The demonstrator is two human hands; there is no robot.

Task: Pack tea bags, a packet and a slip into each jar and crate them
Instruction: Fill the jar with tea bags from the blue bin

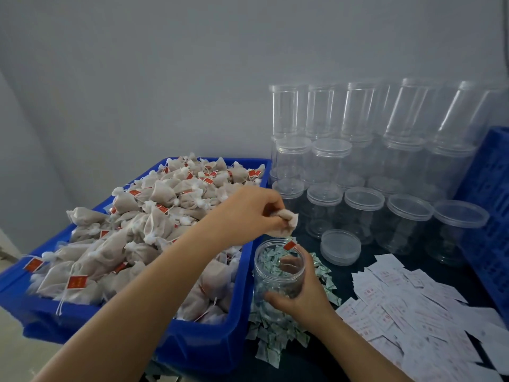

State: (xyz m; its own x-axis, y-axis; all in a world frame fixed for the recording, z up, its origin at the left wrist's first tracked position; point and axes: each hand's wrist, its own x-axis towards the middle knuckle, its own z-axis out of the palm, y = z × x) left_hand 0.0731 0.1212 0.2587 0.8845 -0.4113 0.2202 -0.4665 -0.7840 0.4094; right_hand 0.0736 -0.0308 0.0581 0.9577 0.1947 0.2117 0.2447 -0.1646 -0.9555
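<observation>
My right hand (298, 295) grips an open clear plastic jar (276, 274) standing on the dark table. Just above the jar's mouth my left hand (249, 209) pinches a beige tea bag (286, 220), whose red tag (289, 245) dangles at the jar's rim. A blue bin (209, 343) on the left is heaped with tea bags (143, 230). Small green-and-white packets (275, 337) lie in a pile around the jar. White slips with pink print (399, 307) are spread on the right.
The jar's clear lid (340, 246) lies just behind it. Several lidded empty jars (363, 166) are stacked in rows against the grey wall at the back right. A blue crate (490, 216) stands at the right edge.
</observation>
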